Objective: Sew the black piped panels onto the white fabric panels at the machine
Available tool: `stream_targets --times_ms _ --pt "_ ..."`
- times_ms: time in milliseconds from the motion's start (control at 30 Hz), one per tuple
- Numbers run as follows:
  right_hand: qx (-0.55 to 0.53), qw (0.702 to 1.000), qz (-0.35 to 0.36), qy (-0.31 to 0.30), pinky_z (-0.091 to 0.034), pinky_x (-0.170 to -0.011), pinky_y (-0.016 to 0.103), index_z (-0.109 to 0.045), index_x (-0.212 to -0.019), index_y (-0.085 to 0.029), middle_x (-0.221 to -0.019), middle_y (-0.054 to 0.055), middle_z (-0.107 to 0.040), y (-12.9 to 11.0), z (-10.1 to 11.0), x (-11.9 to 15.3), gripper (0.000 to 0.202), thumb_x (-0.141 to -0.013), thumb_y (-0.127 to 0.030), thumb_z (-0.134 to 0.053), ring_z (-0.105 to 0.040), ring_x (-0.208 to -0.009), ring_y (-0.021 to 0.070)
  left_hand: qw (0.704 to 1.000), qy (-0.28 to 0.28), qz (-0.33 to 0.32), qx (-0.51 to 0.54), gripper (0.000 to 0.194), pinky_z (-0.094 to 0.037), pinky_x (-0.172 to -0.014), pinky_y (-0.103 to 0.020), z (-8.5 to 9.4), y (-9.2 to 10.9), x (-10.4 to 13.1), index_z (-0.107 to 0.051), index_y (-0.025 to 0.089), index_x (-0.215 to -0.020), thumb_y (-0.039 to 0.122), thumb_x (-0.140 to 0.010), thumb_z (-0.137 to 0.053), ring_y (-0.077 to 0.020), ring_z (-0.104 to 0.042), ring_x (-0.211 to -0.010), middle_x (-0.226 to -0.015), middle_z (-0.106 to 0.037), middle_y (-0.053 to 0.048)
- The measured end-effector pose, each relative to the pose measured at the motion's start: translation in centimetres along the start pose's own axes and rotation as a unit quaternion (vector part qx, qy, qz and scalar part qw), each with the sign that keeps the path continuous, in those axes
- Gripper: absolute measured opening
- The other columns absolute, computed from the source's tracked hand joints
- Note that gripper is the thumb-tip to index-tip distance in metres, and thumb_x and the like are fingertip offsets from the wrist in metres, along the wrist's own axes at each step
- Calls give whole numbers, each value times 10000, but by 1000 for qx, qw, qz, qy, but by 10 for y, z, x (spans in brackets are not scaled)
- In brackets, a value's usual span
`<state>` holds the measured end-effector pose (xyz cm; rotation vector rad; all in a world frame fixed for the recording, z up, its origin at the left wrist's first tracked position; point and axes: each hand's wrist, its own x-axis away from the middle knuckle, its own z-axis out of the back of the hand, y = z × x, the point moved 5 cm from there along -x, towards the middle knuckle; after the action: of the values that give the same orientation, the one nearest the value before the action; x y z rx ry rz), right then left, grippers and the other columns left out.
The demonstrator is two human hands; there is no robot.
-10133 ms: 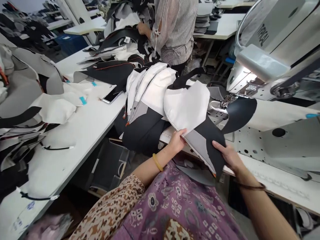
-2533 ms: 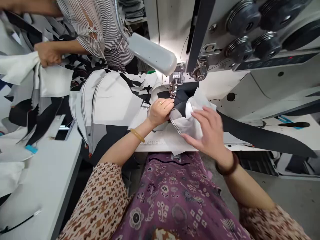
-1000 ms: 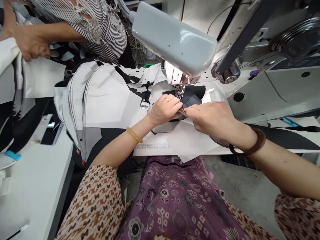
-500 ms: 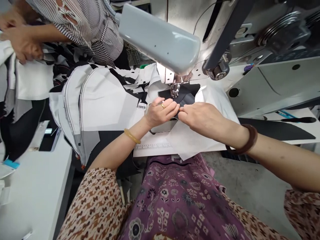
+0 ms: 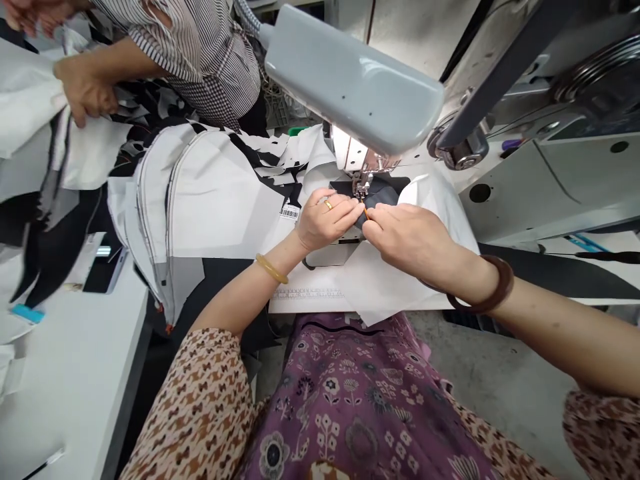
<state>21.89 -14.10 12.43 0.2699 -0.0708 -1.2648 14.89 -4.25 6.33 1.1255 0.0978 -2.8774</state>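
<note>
A piece of dark fabric (image 5: 381, 193) lies under the presser foot (image 5: 362, 183) of a sewing machine. My left hand (image 5: 330, 220), with a ring on one finger, pinches the fabric's near edge just in front of the foot. Close beside it, my right hand (image 5: 400, 233) is closed on the same fabric, fingertips almost meeting the left ones. Between the two sets of fingertips shows a thin orange strip (image 5: 367, 213), too small to name. The fingers hide much of the fabric's near edge.
A grey lamp head (image 5: 355, 80) hangs low over the needle. White panels with dark seams (image 5: 215, 193) lie to the left, a white sheet (image 5: 385, 280) in front. A co-worker's hand (image 5: 87, 90) holds white cloth at upper left. A phone (image 5: 104, 267) lies on the left table.
The view has shifted slightly, so the machine appears further right. My hands stay at the fabric, and more of the orange strip shows. The co-worker's hands have moved apart, lifting white cloth.
</note>
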Motion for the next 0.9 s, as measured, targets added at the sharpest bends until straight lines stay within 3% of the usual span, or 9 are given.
stream_targets --times_ms 100,200,267,400,500,567,733,800,900 --pt "-4 998 -54 -16 -129 -533 265 -499 -754 -147 -655 53 -513 -1 2 18 203 -850 -159 -320 -385 -568 117 997 10 -66 27 205 -428 -734 -334 5 7 -4 -580 188 -827 171 -916 -396 -135 -635 -857 -964 -694 -56" --pt "-73 975 -140 -157 -105 -504 252 -516 -910 -188 -653 21 -556 9 -14 41 254 -832 -409 -418 -367 -500 111 990 48 -127 33 230 -415 -659 -289 11 14 -4 -523 171 -708 124 -899 -406 -126 -624 -871 -1038 -677 -66" --pt "-149 948 -163 -229 -146 -495 236 -531 -899 -212 -733 10 -586 11 -34 51 279 -793 -457 -449 -418 -546 114 989 60 -134 27 241 -402 -638 -281 11 15 -5 -513 173 -683 125 -896 -411 -122 -622 -844 -1011 -682 -58" --pt "-276 947 -128 -103 -329 -633 226 -552 -801 -153 -918 57 -567 6 -62 48 158 -734 -236 -436 -491 -824 144 996 44 -79 15 253 -382 -643 -304 8 16 -9 -580 196 -777 173 -915 -369 -128 -602 -759 -939 -689 -44" --pt "-399 904 -148 -21 -360 -666 216 -544 -845 -135 -840 37 -581 8 -63 47 230 -683 -150 -381 -489 -746 114 1000 9 -21 -12 261 -361 -644 -323 3 15 -12 -608 207 -883 251 -932 -355 -140 -582 -713 -851 -691 -35" --pt "-430 882 -191 -20 -350 -622 208 -531 -895 -144 -811 21 -587 14 -49 48 274 -680 -152 -360 -479 -679 97 1000 -22 19 -7 289 -359 -667 -336 1 12 -12 -613 207 -873 312 -938 -352 -148 -582 -715 -819 -689 -35" --pt "-143 955 -197 -169 -170 -500 242 -505 -822 -187 -590 8 -505 24 -3 45 286 -749 -460 -466 -259 -486 86 997 -54 28 40 301 -379 -777 -365 4 7 -8 -613 210 -928 382 -935 -365 -160 -598 -843 -918 -689 -46" --pt "-55 967 -166 -183 -130 -506 252 -521 -824 -210 -601 12 -518 23 9 40 219 -786 -412 -444 -258 -489 96 998 -58 7 37 318 -393 -746 -355 3 8 -8 -606 204 -934 365 -946 -332 -155 -599 -832 -909 -685 -42" --pt "-20 983 -124 -132 -124 -505 252 -536 -773 -194 -809 25 -587 20 21 30 146 -807 -246 -404 -434 -665 125 999 -33 -10 4 381 -402 -649 -331 0 10 -11 -600 194 -843 311 -960 -257 -144 -588 -729 -786 -664 -33"
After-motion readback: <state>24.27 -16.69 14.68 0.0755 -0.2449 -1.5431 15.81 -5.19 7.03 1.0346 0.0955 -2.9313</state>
